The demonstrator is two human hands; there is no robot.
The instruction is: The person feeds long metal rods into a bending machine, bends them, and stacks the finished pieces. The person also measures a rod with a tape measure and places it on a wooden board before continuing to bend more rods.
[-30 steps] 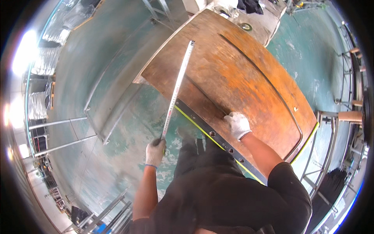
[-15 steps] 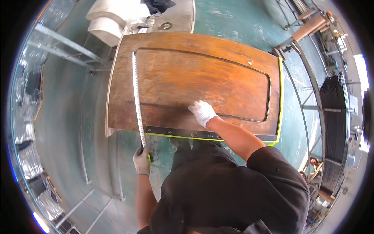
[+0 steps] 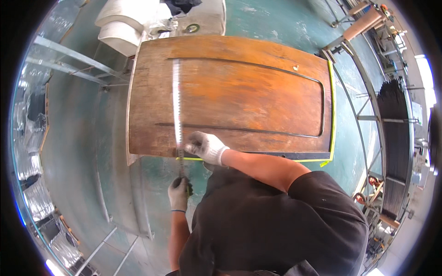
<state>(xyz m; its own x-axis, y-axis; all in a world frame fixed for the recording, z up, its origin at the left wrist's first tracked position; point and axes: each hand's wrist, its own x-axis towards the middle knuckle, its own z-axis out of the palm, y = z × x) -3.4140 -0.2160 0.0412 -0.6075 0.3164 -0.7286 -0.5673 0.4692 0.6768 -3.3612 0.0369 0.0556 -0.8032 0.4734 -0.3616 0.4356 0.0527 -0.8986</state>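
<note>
My left hand [image 3: 178, 194], in a pale glove, is closed around a tape measure [image 3: 189, 187] just off the near edge of the wooden tabletop [image 3: 239, 99]. Its white blade [image 3: 177, 101] reaches out across the left part of the top, smeared by motion. My right hand [image 3: 207, 146], in a white glove, is right beside the blade at the near edge, fingers loosely bent and apart; whether they touch the blade I cannot tell. A thin dark U-shaped strip [image 3: 323, 106] lies on the top, its bend at the right. The blade crosses its left end.
A black edge bar [image 3: 276, 155] and yellow-green tape [image 3: 331, 115] run along the near and right edges. Beyond the far left corner stands a pale surface [image 3: 209, 18] with a roll of tape [image 3: 192, 28]. Metal racks [image 3: 76, 48] flank both sides; dark strips [image 3: 393, 142] hang at right.
The tape measure and its blade have shifted right across the tabletop with my left hand. My right hand has come left and nearer to me, from the middle of the top to beside the blade.
</note>
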